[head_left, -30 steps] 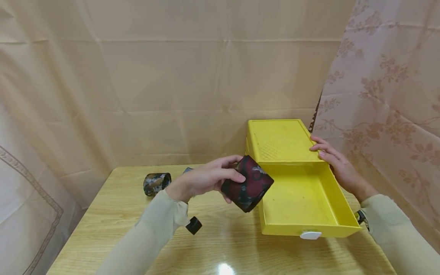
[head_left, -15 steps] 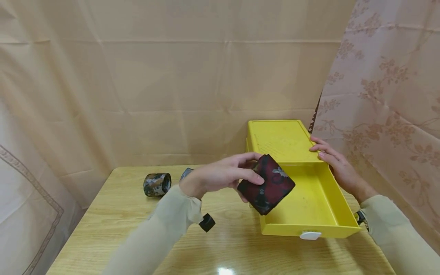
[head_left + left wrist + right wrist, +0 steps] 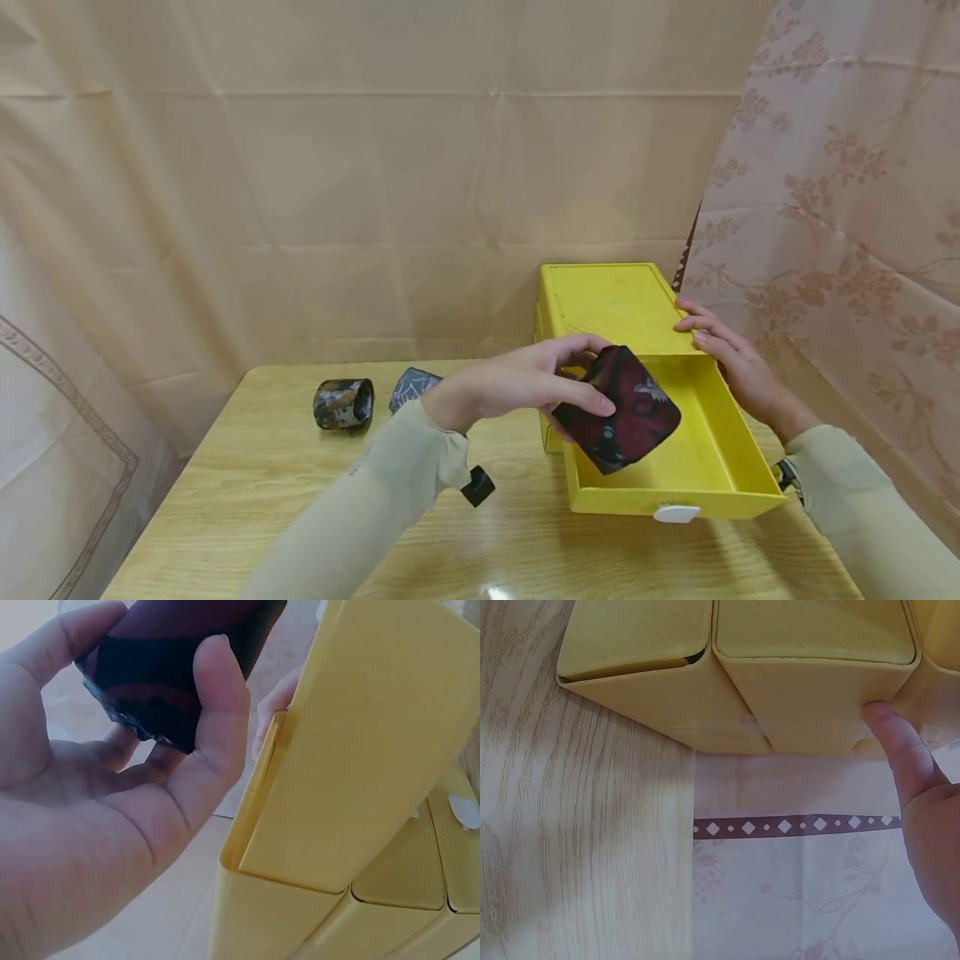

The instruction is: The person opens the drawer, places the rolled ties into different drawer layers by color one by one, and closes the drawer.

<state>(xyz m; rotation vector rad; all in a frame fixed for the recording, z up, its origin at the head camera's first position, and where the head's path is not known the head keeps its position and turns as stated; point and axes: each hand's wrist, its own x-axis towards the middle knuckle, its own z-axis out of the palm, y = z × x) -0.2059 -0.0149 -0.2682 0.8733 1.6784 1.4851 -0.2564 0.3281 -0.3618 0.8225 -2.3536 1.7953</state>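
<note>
A: What does your left hand [image 3: 521, 383] have?

B: You grip the dark red patterned bundle [image 3: 633, 421] with it, your thumb pressed on the near face and your other fingers curled round the edge and behind

A: And where do you have that bundle?

B: You hold it up, tilted, over the left side of the yellow drawer [image 3: 697, 467]. In the head view it covers part of the drawer's left wall; how high above the bottom you have it, I cannot tell. The drawer stands pulled out of the yellow cabinet [image 3: 618, 304], its white handle [image 3: 677, 514] towards you

A: Your right hand [image 3: 738, 367], then?

B: You rest it against the cabinet's right side. Your fingers are loosely extended and grip nothing, their tips at the top edge, and the right wrist view shows one digit touching the side wall

A: What else is in front of you?

B: On the wooden table [image 3: 225, 500], to your left, a camouflage-patterned roll [image 3: 341, 404] lies on its side, its hollow end facing right. Near it is a grey patterned item [image 3: 411, 387] with white lines, partly hidden by your left arm. A beige cloth [image 3: 375, 183] hangs behind the table, and a floral cloth [image 3: 862, 250] hangs on your right
</note>
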